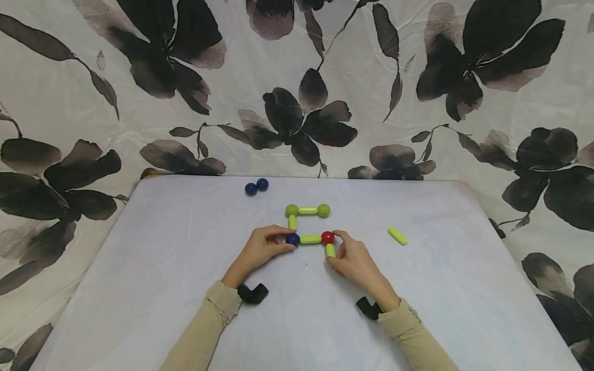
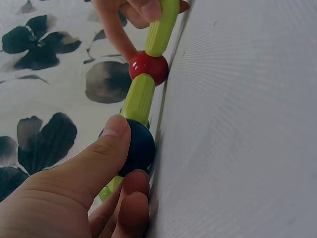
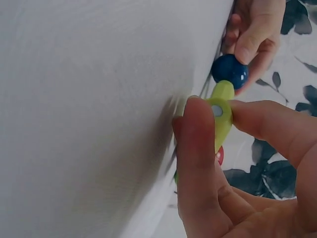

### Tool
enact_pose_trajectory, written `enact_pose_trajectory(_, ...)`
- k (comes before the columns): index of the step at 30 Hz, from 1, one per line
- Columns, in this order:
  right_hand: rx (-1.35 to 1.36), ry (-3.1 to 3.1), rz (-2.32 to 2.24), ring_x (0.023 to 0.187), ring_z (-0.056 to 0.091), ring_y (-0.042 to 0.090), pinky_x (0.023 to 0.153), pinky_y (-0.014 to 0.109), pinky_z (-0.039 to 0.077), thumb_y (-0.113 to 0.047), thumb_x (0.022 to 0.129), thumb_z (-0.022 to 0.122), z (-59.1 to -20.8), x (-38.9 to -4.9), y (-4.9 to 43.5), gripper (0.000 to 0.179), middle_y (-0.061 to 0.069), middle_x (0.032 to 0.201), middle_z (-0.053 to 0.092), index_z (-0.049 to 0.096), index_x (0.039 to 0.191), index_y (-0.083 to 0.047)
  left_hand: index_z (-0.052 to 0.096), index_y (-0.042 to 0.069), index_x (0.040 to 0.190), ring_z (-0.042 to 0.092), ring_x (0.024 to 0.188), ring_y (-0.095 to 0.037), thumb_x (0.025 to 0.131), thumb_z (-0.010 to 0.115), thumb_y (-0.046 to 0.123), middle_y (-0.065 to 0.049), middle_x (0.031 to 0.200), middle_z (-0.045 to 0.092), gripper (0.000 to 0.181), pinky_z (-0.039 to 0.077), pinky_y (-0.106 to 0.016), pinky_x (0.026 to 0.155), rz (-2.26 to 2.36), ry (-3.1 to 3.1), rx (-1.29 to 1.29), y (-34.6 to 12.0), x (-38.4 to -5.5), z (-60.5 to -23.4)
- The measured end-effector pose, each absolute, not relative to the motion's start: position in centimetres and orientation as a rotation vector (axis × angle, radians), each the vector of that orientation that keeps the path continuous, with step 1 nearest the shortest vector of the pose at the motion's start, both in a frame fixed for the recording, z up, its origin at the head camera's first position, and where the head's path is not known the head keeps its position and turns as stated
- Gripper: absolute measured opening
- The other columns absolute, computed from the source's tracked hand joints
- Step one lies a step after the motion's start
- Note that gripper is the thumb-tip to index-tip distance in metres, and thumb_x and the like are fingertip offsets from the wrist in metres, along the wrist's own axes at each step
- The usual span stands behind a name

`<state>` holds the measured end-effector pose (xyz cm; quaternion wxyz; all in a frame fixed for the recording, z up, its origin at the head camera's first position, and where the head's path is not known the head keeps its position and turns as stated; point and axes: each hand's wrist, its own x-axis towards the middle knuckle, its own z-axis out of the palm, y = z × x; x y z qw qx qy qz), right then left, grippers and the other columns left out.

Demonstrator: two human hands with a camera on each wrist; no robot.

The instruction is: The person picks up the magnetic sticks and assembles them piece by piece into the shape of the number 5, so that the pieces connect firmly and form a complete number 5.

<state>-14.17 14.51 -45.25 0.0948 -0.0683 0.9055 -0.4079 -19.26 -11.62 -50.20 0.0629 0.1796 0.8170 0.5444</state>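
Observation:
My left hand [image 1: 261,250] pinches a blue ball [image 1: 293,240] between thumb and fingers at the near left corner of a figure of balls and rods. A yellow-green rod [image 1: 310,239] joins that ball to a red ball [image 1: 327,237]. My right hand [image 1: 356,262] pinches a short yellow-green rod [image 1: 330,251] that points toward me from the red ball. In the right wrist view a silvery disc [image 3: 217,110] shows on this rod's end. Behind the blue ball, another rod [image 1: 292,222] leads to a green ball [image 1: 291,210], linked by a rod [image 1: 308,211] to a second green ball [image 1: 324,210].
Two dark blue balls [image 1: 251,189] sit together near the far edge of the white table [image 1: 153,288]. One loose yellow-green rod [image 1: 397,236] lies to the right of my right hand. A floral cloth [image 1: 297,46] hangs behind the table.

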Motion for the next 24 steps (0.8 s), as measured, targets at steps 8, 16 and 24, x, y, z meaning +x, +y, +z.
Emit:
enact_pose_trajectory(8,-0.193,2.617,-1.115,0.053,0.054,0.015,0.054,0.029,0.042,-0.018,0.09,0.074,-44.3,-14.7,14.6,0.065,0.001,0.066,0.06,0.042,0.145,-0.003,0.074,0.016,0.118,0.055,0.057,-0.017,0.081,0.083,0.021,0.0,0.087,0.067,0.038,0.046,-0.026,0.049,1.651,2.463,0.552,-11.7,-19.3,-50.2)
enact_pose_trajectory(16,-0.212,2.527,-0.991,0.056,0.057,0.018,0.055,0.028,0.043,-0.025,0.095,0.068,-41.7,-16.6,15.2,0.055,0.006,0.07,0.065,0.048,0.141,-0.001,0.074,0.016,0.118,0.055,0.057,-0.017,0.082,0.083,0.02,0.0,0.087,0.067,0.038,0.047,-0.027,0.049,1.663,2.457,0.568,-11.7,-19.2,-50.2)
enact_pose_trajectory(24,-0.193,2.583,-1.198,0.07,0.065,0.029,0.063,0.036,0.053,-0.016,0.093,0.069,-41.7,-19.1,16.2,0.034,0.013,0.09,0.068,0.065,0.122,0.001,0.075,0.016,0.117,0.055,0.055,-0.015,0.081,0.083,0.02,0.001,0.086,0.067,0.037,0.045,-0.025,0.049,1.667,2.464,0.572,-11.6,-19.2,-50.1)
